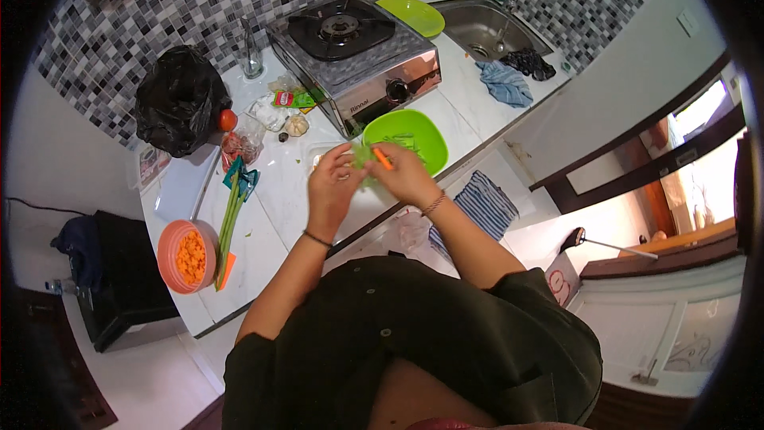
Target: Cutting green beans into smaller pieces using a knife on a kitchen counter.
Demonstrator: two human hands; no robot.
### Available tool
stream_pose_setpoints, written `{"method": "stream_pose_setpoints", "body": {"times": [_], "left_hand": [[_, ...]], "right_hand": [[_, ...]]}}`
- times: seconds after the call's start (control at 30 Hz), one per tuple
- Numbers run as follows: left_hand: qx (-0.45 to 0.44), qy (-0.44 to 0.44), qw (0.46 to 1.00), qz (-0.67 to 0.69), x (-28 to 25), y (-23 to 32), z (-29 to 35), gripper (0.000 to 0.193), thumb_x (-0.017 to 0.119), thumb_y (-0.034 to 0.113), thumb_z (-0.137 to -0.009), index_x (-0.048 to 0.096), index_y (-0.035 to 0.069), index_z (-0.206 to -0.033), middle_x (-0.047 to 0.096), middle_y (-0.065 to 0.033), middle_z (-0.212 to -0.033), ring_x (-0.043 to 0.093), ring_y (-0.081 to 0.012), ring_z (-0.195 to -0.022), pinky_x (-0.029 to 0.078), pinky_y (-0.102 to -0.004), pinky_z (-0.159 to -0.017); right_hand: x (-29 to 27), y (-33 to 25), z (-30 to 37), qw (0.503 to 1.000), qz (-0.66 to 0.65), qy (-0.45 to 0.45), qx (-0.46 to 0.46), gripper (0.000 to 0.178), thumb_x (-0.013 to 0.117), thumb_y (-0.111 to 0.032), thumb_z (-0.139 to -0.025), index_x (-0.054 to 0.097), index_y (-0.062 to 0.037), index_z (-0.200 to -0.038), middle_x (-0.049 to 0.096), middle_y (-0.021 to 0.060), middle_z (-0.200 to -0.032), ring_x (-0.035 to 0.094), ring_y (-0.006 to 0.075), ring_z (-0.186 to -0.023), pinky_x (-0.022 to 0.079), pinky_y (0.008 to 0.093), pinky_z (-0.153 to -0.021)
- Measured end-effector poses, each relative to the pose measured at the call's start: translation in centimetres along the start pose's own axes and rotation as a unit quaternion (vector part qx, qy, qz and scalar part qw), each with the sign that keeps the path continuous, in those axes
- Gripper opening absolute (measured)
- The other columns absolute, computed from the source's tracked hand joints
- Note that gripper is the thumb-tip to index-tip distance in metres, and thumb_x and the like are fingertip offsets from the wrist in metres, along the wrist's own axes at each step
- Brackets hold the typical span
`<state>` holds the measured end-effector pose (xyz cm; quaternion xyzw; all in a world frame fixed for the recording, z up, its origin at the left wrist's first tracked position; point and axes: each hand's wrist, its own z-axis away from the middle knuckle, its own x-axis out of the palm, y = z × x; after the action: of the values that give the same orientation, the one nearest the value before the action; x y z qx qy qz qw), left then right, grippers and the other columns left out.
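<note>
My two hands meet over the counter, just left of a bright green bowl (430, 140) that has cut green pieces (404, 140) in it. In my right hand (407, 179) is a tool with an orange handle (383, 158); its working end is hidden, so I cannot tell its kind. A pale green vegetable piece (364, 153) lies between the hands, its outline blurred. The fingers of my left hand (329, 179) are curled at that piece. Partly covered by the left hand, a small whitish container (317, 153) sits on the counter.
A gas stove (350, 56) stands behind the bowl. To the left are a pink bowl of diced orange pieces (189, 258), long green stalks (231, 219), a black plastic bag (181, 99), a tomato (228, 120) and garlic (297, 125). The sink (485, 24) is at back right.
</note>
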<state>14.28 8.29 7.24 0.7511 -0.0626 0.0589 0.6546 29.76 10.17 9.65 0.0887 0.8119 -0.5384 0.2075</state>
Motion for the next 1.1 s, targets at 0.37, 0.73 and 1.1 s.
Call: {"method": "stream_pose_setpoints", "body": {"times": [0.37, 0.73, 1.1], "left_hand": [[0.017, 0.163, 0.960, -0.227, -6.0, 1.6, -2.1, 0.029, 0.063, 0.007, -0.085, 0.063, 0.002, -0.114, 0.066, -0.0071, -0.103, 0.061, -0.0106, -0.086, 0.048, -0.0235, -0.078], [-0.008, 0.320, 0.793, -0.519, -16.3, 0.7, 6.5, 0.022, 0.056, 0.009, -0.087, 0.066, -0.001, -0.104, 0.067, -0.0170, -0.097, 0.064, -0.0249, -0.088, 0.050, -0.0320, -0.079], [-0.003, 0.243, 0.683, -0.689, -19.0, -1.2, 3.5, 0.011, 0.061, 0.011, -0.075, 0.065, 0.005, -0.084, 0.064, -0.0134, -0.084, 0.059, -0.0339, -0.079, 0.047, -0.0447, -0.073]], "right_hand": [[-12.9, 7.0, -1.6, 0.997, 0.023, 0.030, 0.069, 0.027, 0.059, -0.015, -0.087, 0.062, 0.0007, -0.109, 0.067, 0.0155, -0.098, 0.065, 0.0218, -0.090, 0.048, 0.0308, -0.081], [-7.9, 4.1, 6.1, 0.948, -0.102, -0.214, 0.214, 0.015, 0.055, -0.015, -0.093, 0.063, -0.0015, -0.094, 0.056, -0.0007, -0.070, 0.049, 0.0066, -0.063, 0.041, 0.0215, -0.059], [-0.8, -1.0, 7.3, 0.952, -0.101, -0.247, 0.148, 0.020, 0.053, -0.015, -0.093, 0.061, -0.0038, -0.108, 0.055, 0.0030, -0.069, 0.051, 0.0113, -0.064, 0.043, 0.0252, -0.061]]}}
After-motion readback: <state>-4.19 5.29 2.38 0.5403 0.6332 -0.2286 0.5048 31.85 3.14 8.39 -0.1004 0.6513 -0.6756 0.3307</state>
